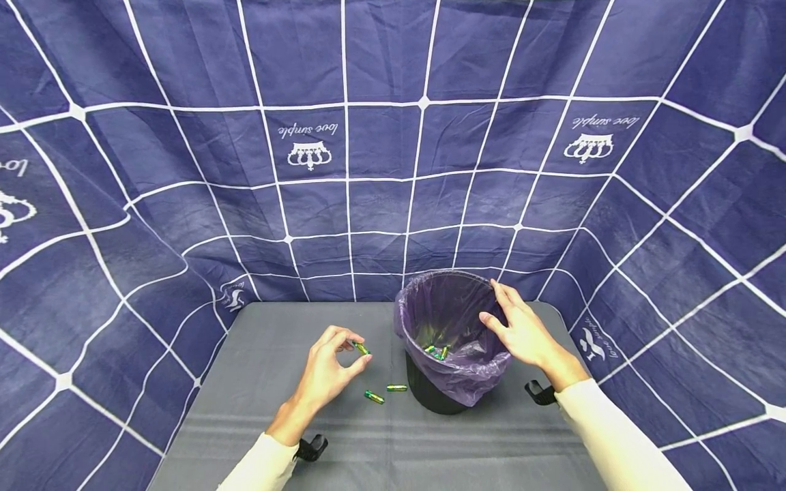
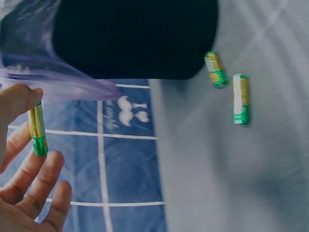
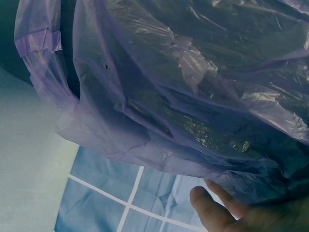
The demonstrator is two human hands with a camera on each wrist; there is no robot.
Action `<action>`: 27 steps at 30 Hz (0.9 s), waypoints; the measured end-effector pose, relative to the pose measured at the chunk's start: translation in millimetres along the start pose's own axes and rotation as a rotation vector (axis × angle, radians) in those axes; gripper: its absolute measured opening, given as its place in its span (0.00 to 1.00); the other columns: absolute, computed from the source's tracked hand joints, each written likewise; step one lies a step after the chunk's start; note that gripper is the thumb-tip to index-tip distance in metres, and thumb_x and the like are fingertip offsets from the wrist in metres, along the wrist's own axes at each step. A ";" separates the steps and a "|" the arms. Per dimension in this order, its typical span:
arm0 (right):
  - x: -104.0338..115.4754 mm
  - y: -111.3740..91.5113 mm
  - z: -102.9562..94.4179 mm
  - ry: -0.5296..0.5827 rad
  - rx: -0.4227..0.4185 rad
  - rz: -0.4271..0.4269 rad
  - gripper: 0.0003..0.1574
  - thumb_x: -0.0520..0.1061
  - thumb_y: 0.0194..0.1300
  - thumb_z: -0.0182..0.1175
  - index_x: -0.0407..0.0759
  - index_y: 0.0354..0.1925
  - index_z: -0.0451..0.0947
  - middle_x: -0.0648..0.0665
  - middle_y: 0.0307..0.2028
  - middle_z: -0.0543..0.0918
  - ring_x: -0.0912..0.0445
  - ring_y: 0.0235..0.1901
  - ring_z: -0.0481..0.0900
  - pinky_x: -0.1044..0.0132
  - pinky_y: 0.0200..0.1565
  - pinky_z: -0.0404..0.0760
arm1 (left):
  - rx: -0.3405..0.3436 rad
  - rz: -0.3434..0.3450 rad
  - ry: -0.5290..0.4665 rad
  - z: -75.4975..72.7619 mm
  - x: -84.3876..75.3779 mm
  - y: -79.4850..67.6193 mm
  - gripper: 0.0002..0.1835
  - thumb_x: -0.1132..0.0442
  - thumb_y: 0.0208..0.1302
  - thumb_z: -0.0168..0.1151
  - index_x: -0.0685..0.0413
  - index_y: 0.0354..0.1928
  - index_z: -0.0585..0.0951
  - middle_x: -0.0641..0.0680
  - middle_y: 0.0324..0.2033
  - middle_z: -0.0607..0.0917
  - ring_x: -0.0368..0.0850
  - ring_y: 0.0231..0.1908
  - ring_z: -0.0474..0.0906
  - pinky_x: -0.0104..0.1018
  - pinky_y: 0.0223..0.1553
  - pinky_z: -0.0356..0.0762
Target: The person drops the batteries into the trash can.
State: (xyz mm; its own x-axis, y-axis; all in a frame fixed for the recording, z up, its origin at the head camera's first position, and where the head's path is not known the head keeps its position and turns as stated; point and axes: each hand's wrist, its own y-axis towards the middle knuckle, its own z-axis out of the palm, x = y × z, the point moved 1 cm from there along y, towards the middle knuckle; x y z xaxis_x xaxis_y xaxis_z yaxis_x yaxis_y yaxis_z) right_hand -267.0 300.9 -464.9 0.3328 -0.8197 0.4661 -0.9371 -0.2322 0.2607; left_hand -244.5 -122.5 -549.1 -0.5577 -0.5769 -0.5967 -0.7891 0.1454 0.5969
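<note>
My left hand (image 1: 328, 365) pinches a small green-and-yellow battery (image 2: 37, 128) between thumb and fingers, above the table left of the bin. Two similar batteries, one (image 1: 374, 397) nearer me and another (image 1: 397, 388) beside the bin, lie on the table. The black trash bin (image 1: 430, 392) stands upright, lined with a translucent purple bag (image 1: 469, 375) folded over its rim. Several batteries (image 1: 437, 352) lie inside. My right hand (image 1: 525, 334) rests at the bin's right rim with extended fingers, its thumb apart from them. In the right wrist view, bag folds partly hide its fingers.
A grey table (image 1: 276, 409) carries the bin and loose batteries. Blue cloth (image 1: 381, 150) with white grid lines rises behind the table and along both sides. Black wrist mounts (image 1: 312, 447) stick out beside both sleeves.
</note>
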 end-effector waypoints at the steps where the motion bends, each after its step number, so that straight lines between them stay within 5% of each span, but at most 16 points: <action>1: 0.0 0.1 -0.2 0.002 0.000 0.001 0.53 0.59 0.89 0.59 0.32 0.92 0.55 0.26 0.87 0.66 0.23 0.84 0.71 0.23 0.83 0.70 | 0.001 0.008 -0.007 -1.9 -3.0 4.3 0.18 0.64 0.57 0.92 0.48 0.47 0.93 0.53 0.46 0.91 0.50 0.42 0.92 0.46 0.48 0.95; 6: -0.1 0.3 -0.2 0.005 0.002 0.000 0.53 0.59 0.89 0.59 0.32 0.93 0.55 0.26 0.87 0.66 0.23 0.84 0.71 0.23 0.83 0.70 | -0.002 0.051 -0.025 -10.6 -15.3 24.7 0.19 0.65 0.58 0.92 0.51 0.49 0.93 0.55 0.47 0.90 0.50 0.43 0.94 0.55 0.49 0.97; 27: 0.6 0.3 -0.7 0.002 -0.013 -0.004 0.52 0.57 0.89 0.60 0.32 0.92 0.55 0.26 0.86 0.67 0.23 0.83 0.71 0.24 0.83 0.70 | -0.020 0.202 -0.066 -29.2 -62.9 109.0 0.18 0.65 0.60 0.90 0.54 0.50 0.93 0.55 0.49 0.91 0.54 0.44 0.94 0.49 0.50 0.94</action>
State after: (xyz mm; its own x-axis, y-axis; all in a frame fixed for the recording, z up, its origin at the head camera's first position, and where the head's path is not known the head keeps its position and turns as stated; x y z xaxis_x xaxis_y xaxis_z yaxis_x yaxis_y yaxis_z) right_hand -267.0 300.7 -463.9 0.3371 -0.8176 0.4669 -0.9341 -0.2286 0.2741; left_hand -287.9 -93.8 -430.9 -0.7202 -0.4835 -0.4976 -0.6548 0.2365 0.7179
